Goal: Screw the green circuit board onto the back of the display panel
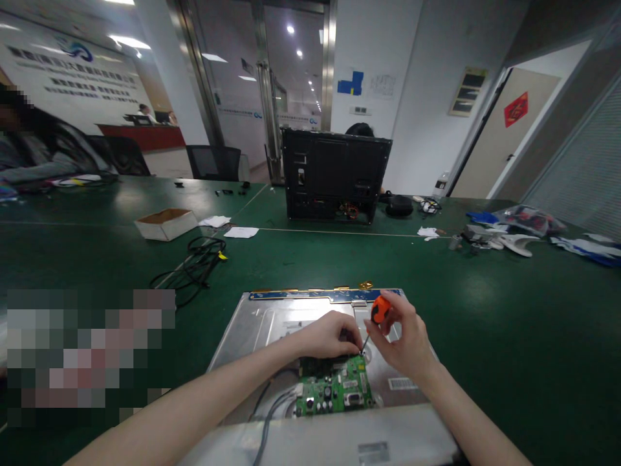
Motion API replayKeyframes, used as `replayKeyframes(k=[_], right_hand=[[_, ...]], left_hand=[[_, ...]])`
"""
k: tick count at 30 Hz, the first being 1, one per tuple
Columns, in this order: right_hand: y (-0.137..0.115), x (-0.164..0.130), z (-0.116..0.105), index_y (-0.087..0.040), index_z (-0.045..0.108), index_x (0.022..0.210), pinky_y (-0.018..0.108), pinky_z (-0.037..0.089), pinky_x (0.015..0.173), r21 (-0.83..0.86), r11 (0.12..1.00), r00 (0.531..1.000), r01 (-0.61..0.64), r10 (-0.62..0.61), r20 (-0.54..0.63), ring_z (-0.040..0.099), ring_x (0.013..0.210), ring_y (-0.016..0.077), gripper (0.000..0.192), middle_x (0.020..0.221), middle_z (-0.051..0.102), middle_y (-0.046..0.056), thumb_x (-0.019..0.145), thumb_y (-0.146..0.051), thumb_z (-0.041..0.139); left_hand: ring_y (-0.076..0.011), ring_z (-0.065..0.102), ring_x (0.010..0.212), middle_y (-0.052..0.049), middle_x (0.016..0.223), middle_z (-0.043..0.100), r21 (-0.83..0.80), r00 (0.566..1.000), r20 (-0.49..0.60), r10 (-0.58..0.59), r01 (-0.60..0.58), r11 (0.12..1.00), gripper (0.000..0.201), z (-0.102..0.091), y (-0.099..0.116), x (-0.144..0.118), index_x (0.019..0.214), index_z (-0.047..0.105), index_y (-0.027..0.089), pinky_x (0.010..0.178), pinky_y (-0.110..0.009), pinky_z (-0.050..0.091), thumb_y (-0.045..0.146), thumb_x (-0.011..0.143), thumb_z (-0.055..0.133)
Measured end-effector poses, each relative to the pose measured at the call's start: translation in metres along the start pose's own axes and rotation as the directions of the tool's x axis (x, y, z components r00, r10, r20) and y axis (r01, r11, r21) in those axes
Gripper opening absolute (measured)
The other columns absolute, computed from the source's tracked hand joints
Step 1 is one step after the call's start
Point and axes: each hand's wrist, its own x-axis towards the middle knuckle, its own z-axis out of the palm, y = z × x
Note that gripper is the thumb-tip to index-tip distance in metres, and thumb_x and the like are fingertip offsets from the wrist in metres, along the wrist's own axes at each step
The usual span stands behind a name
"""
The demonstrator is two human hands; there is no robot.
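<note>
A silver metal monitor back panel (257, 327) lies flat on the green table in front of me. A green circuit board (339, 391) sits on its near part, with grey cables (272, 408) running off its left side. My left hand (327, 335) rests on the far edge of the board, fingers curled down onto it. My right hand (405, 340) holds an orange-handled screwdriver (380, 310), whose tip meets the board's far right corner, just beside my left fingertips.
A black upright monitor housing (334, 175) stands at the table's middle back. A coil of black cable (196, 265) and a white cardboard box (165, 224) lie to the left. Papers, bags and small parts (509, 233) are scattered at the right. A person sits far left.
</note>
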Motion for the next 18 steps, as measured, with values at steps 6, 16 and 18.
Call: replayKeyframes(k=[6,16,18], right_hand=[[-0.0025,0.0033,-0.0032,-0.022,0.038,0.135,0.021,0.047,0.042,0.037,0.999,0.999,0.007,-0.009,0.041,0.055,0.047,0.0102,0.048,0.071,0.058,-0.004,0.091,-0.019,0.056],[-0.0059,0.0043,-0.0041,-0.021,0.038,0.134,0.021,0.048,0.043,0.072,0.997,0.999,-0.015,0.012,0.049,0.055,0.046,0.0112,0.048,0.068,0.057,-0.005,0.089,-0.015,0.052],[-0.0047,0.0035,-0.0026,-0.021,0.038,0.134,0.021,0.047,0.042,0.046,0.999,1.000,0.000,-0.001,0.025,0.054,0.045,0.0107,0.047,0.067,0.057,-0.005,0.090,-0.016,0.054]], left_hand=[[-0.0148,0.062,0.069,-0.001,0.075,0.069,-0.008,1.000,0.007,0.017,-0.017,1.000,0.012,-0.0007,0.0031,-0.0002,0.083,0.074,0.014,0.064,-0.021,0.046,0.008,0.075,0.068],[-0.0143,0.062,0.067,0.000,0.072,0.068,0.016,1.000,-0.005,0.009,-0.009,1.000,0.009,-0.0007,0.0022,0.0001,0.078,0.073,0.014,0.063,-0.021,0.045,0.007,0.074,0.070],[-0.0150,0.062,0.069,-0.001,0.074,0.069,0.007,1.000,0.009,0.009,-0.009,1.000,0.010,-0.0008,0.0014,-0.0001,0.081,0.074,0.014,0.064,-0.021,0.046,0.008,0.075,0.069]])
